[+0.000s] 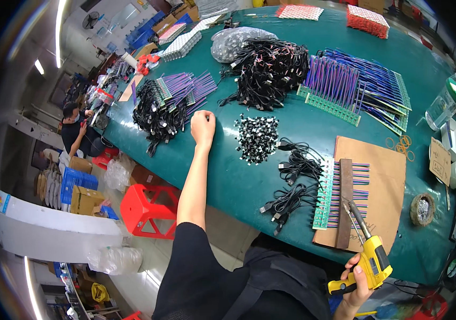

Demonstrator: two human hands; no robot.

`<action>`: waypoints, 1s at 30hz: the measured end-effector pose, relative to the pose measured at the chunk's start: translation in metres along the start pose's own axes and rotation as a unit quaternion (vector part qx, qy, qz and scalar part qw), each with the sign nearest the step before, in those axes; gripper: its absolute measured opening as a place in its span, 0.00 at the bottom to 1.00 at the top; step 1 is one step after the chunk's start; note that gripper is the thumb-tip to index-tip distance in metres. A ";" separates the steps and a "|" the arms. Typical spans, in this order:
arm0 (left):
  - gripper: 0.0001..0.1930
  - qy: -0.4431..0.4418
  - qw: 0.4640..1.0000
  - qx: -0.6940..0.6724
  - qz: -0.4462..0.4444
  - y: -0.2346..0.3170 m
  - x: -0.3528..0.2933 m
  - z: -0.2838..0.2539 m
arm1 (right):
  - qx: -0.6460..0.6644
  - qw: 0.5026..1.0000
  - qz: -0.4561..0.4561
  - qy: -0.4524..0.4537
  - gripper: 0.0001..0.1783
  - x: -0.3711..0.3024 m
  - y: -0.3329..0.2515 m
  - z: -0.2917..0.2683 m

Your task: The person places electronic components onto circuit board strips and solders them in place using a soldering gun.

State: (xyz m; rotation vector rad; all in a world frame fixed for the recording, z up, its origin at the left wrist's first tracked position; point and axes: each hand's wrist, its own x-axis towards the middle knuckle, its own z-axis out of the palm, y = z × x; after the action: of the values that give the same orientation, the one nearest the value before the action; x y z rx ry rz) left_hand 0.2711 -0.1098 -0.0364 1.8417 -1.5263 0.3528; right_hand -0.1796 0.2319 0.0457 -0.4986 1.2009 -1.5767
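Observation:
My left hand (203, 128) is closed over the green table, beside a heap of circuit boards with purple wires (177, 88) and black USB cables (156, 114). Whatever its fingers pinch is too small or hidden to name. In my right hand (360, 288) is a yellow and black soldering gun (373, 262), its metal tip pointing up and away over a brown bar (345, 205). That bar lies across purple wires of a green circuit board strip (324, 194) on a cardboard sheet (388, 186). Black cables (297, 200) run leftward from the strip.
Small black-and-white parts (257, 137) form a pile mid-table. Behind lie a big black cable heap (268, 69) and stacked wired boards (332, 88). At right are a green-lidded jar (444, 104) and a round tin of metallic material (422, 208). A red stool (145, 208) stands left; another person sits beyond.

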 end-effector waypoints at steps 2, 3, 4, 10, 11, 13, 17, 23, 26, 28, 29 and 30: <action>0.05 0.090 0.992 -0.091 -0.022 0.009 0.006 -0.006 | 0.004 1.000 -0.008 -0.007 0.27 0.000 0.001 -0.003; 0.05 0.102 0.971 -0.194 -0.097 0.016 0.011 -0.012 | 0.006 1.000 -0.011 -0.016 0.26 -0.001 0.001 -0.004; 0.05 0.133 0.927 -0.331 -0.117 0.024 0.014 -0.021 | 0.004 1.000 -0.008 -0.012 0.26 -0.001 0.002 -0.006; 0.06 -0.047 0.735 -0.662 -0.138 0.113 -0.008 -0.112 | 0.015 1.000 -0.008 -0.017 0.24 0.000 0.002 -0.002; 0.06 -0.117 0.738 -0.652 -0.128 0.134 -0.023 -0.123 | 0.015 1.000 -0.010 -0.015 0.24 0.000 0.002 0.001; 0.07 -0.276 0.709 -0.638 -0.122 0.177 -0.061 -0.140 | 0.001 1.000 -0.012 -0.015 0.24 -0.001 0.002 0.008; 0.04 -0.547 0.608 -0.546 -0.182 0.242 -0.127 -0.158 | -0.047 0.998 -0.009 -0.035 0.37 -0.001 0.001 0.018; 0.04 -0.616 0.584 -0.524 -0.066 0.273 -0.174 -0.159 | -0.112 0.988 -0.070 -0.077 0.39 0.007 0.007 0.023; 0.04 -0.618 0.589 -0.520 -0.020 0.275 -0.183 -0.159 | -0.137 0.979 -0.113 -0.100 0.38 0.013 0.010 0.024; 0.04 -0.607 0.605 -0.515 0.010 0.275 -0.186 -0.160 | -0.161 0.974 -0.122 -0.106 0.37 0.013 0.012 0.025; 0.04 -0.591 0.622 -0.512 0.041 0.276 -0.187 -0.161 | -0.160 0.974 -0.121 -0.105 0.37 0.013 0.013 0.026; 0.04 -0.587 0.629 -0.508 0.044 0.275 -0.188 -0.162 | -0.153 0.976 -0.116 -0.103 0.37 0.012 0.014 0.026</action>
State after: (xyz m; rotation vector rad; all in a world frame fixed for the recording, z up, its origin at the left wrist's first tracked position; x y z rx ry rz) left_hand -0.0008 0.1238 0.0586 0.8864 -1.8696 -1.6932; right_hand -0.1565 0.2099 0.0409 -1.0098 1.2658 -1.4934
